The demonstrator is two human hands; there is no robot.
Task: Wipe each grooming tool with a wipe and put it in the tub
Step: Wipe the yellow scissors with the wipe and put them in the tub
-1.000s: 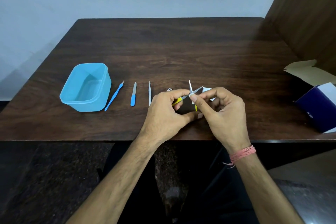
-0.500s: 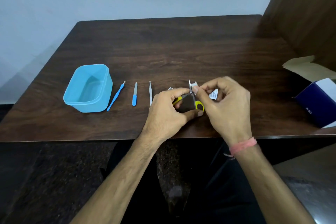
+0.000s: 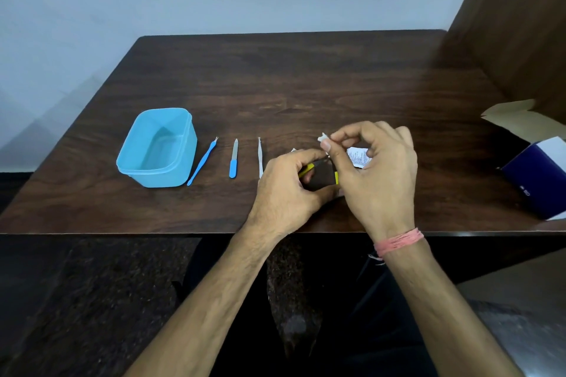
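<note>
My left hand (image 3: 288, 190) grips the yellow-and-black handles of small scissors (image 3: 309, 169) above the table's near edge. My right hand (image 3: 376, 171) pinches a small white wipe (image 3: 323, 138) at the scissors' blades, which the fingers and wipe hide. A blue tub (image 3: 157, 147) stands at the left with nothing visible inside. To its right lie a blue cuticle pusher (image 3: 202, 161), a blue-handled nail file (image 3: 234, 158) and silver tweezers (image 3: 260, 154), in a row on the table.
A torn white wipe sachet (image 3: 358, 157) lies behind my right hand. A dark blue box (image 3: 539, 174) with an open cardboard flap (image 3: 517, 116) sits at the table's right edge. A wooden panel rises at the far right.
The scissors' blades stood open and in sight a second ago. My right hand has since closed over them with the wipe and slid up toward the tips.
</note>
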